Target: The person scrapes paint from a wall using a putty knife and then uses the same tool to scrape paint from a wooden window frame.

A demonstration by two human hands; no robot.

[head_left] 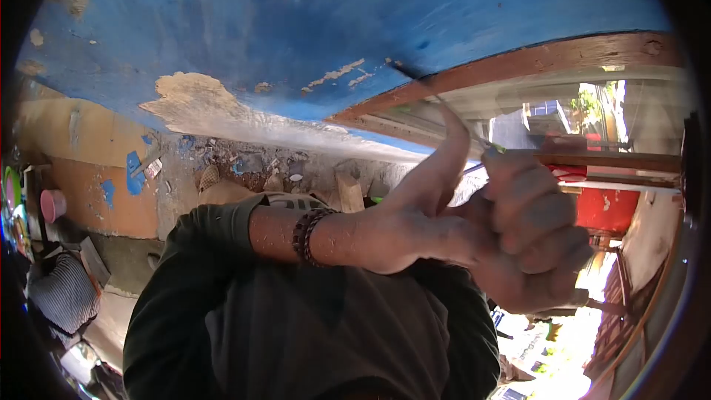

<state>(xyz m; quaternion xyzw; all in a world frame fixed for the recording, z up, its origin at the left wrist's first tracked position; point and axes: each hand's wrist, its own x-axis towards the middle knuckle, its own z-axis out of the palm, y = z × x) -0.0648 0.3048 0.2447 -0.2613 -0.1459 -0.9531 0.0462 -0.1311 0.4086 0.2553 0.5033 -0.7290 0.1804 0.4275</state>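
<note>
The blue wall (311,22) fills twelve o'clock, its brown window frame (518,67) at two. My left hand (415,222) lies at centre, forefinger stretched up; my right hand (529,230) at three is fisted on a thin blade (452,112). I'd keep that edge flat, strokes short.

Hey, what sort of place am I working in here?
Probably a worn building under repair or repainting: a blue painted wall with flaking patches of bare plaster, a brown wooden window frame, and rubble along a dusty ledge.
</note>
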